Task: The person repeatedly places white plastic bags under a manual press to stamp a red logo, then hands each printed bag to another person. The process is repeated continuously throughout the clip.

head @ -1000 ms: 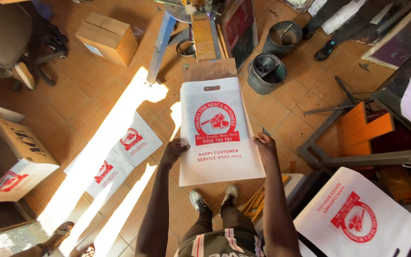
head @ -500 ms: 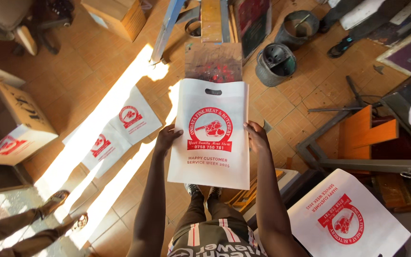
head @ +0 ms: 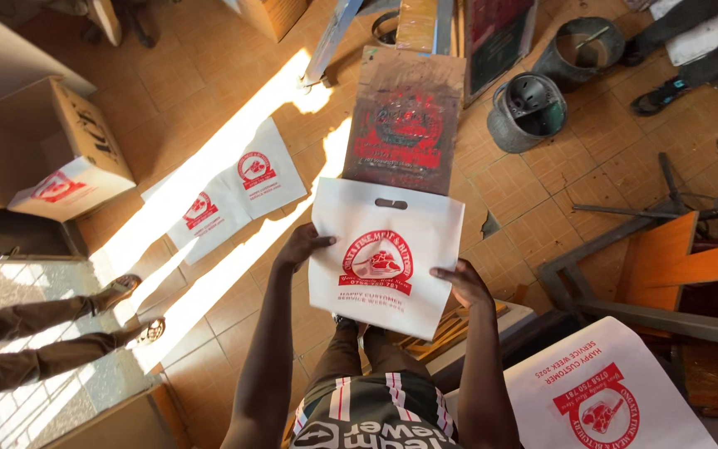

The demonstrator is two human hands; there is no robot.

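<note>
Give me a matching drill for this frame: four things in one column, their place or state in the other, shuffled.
Things:
1. white printed bag
2. two white bags
3. cardboard box
4. dark bucket

Places or states:
A. on the tiled floor right of the ink-stained board
B. held flat between the left hand and right hand
C. at the left edge, with another printed bag lying against it
D. lying overlapped on the floor in a strip of sunlight

Pairs: 1-B, 2-D, 3-C, 4-A
</note>
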